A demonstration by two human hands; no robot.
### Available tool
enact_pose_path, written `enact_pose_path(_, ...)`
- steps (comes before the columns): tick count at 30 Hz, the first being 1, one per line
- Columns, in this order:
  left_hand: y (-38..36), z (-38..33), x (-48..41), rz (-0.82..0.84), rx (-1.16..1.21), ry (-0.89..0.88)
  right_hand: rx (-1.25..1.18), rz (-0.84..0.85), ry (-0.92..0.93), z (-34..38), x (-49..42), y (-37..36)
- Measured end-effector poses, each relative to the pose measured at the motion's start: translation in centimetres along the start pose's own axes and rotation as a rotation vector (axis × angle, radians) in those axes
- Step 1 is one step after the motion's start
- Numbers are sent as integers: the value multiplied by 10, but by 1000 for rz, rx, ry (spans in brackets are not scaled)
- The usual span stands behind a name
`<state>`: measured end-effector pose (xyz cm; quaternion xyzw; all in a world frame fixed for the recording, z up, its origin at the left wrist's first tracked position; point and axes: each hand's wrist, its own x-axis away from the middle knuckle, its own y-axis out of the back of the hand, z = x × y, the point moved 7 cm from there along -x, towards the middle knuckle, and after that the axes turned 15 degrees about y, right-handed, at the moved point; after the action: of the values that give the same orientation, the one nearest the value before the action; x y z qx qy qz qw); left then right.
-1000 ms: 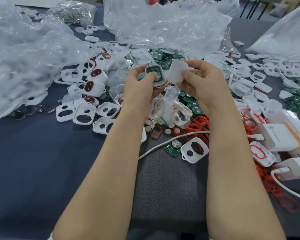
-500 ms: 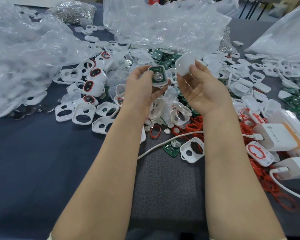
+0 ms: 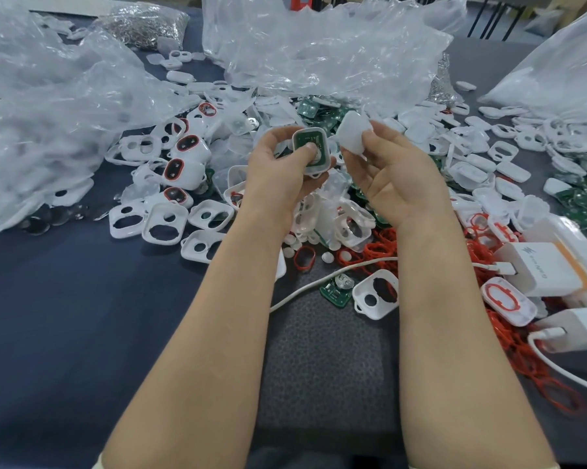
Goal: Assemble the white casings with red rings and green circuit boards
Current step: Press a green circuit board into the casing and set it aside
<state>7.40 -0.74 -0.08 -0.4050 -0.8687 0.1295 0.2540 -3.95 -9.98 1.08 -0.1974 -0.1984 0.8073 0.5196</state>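
Observation:
My left hand (image 3: 281,170) grips a white casing (image 3: 314,164) with a green circuit board (image 3: 310,142) seated inside it; the thumb presses on the board. Just to its right, my right hand (image 3: 393,174) pinches a white casing cover (image 3: 353,132) between thumb and fingertips, held up a little apart from the casing. Loose white casing fronts (image 3: 165,223) lie on the table to the left, with finished casings carrying red rings (image 3: 187,145) behind them. Red rings (image 3: 380,247) are heaped under my right wrist. More green circuit boards (image 3: 586,201) lie at far right.
Crumpled clear plastic bags (image 3: 48,106) cover the left and back of the dark table (image 3: 65,316). White chargers (image 3: 542,269) with a cable (image 3: 319,282) sit at right. A single circuit board (image 3: 337,289) and a casing front (image 3: 376,294) lie between my forearms.
My right hand has lifted the white cover away from the casing and turned palm-up, then brought it back nearer. My left thumb moved onto the circuit board.

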Motion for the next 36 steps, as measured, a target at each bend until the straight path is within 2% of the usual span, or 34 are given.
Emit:
enact_pose_path(6, 1, 1, -2, -23, 4, 7, 270, 226, 102, 8, 4, -14)
enact_pose_path(11, 1, 2, -6, -36, 12, 33, 409, 303, 158, 6, 7, -23)
enact_pose_path(22, -1, 2, -3, -44, -81, -6, 773, 317, 339, 6, 9, -28)
enact_pose_path(36, -2, 1, -1, -57, -64, -47, 904, 138, 511, 7, 12, -33)
